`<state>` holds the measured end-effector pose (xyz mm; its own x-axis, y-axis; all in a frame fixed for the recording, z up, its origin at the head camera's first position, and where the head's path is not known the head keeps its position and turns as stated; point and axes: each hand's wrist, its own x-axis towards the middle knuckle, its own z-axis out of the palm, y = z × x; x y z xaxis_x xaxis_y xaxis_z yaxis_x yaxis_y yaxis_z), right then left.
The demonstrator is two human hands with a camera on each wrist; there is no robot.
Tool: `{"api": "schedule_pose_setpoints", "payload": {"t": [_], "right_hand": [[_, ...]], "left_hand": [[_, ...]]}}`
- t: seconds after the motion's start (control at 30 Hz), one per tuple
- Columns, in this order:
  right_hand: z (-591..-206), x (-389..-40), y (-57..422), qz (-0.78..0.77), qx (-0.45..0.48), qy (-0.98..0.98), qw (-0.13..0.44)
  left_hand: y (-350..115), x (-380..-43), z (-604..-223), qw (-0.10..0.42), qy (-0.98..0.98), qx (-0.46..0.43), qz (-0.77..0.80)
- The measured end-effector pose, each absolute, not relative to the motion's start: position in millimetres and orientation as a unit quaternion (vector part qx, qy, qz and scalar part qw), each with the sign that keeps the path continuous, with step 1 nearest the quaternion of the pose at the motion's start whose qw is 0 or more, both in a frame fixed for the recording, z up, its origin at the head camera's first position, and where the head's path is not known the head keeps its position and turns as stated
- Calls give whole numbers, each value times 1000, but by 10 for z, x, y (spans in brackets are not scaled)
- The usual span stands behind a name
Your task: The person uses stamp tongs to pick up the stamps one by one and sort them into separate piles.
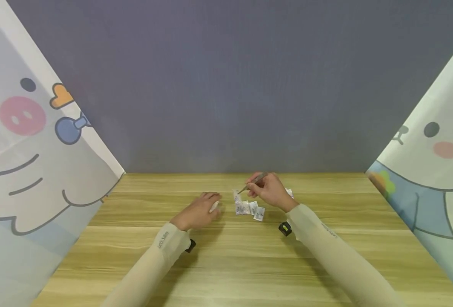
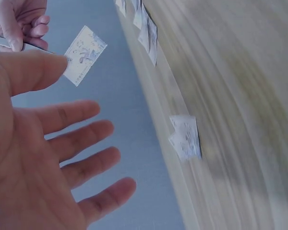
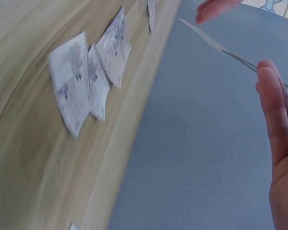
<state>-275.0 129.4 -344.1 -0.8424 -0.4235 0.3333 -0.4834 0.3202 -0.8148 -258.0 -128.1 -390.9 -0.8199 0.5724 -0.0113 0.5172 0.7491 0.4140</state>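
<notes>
My right hand (image 1: 269,192) pinches a pair of metal tweezers (image 1: 254,182) between thumb and fingers. Their tip meets a small perforated stamp (image 2: 86,55), raised off the table in the left wrist view. In the head view this stamp overlaps a row of stamps (image 1: 243,208) lying on the wood. Fingers spread and palm bare, my left hand (image 1: 199,211) hovers left of the raised stamp, its thumb overlapping the stamp's corner in the left wrist view. Under the left hand, pale stamp paper (image 2: 187,136) lies on the table.
Several stamps (image 3: 72,81) overlap one another on the wooden table (image 1: 226,264). Another stamp (image 1: 289,193) lies partly hidden behind the right hand. A grey wall (image 1: 226,94) rises at the table's back edge, and cartoon-printed panels (image 1: 50,170) flank both sides.
</notes>
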Motion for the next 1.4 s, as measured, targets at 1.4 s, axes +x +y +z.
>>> {"api": "schedule_pose_setpoints", "payload": {"t": [1.4], "right_hand": [[-4034, -3194, 604, 478, 251, -835, -106]], "left_hand": [[-1652, -2574, -4044, 69, 959, 200, 187]]}}
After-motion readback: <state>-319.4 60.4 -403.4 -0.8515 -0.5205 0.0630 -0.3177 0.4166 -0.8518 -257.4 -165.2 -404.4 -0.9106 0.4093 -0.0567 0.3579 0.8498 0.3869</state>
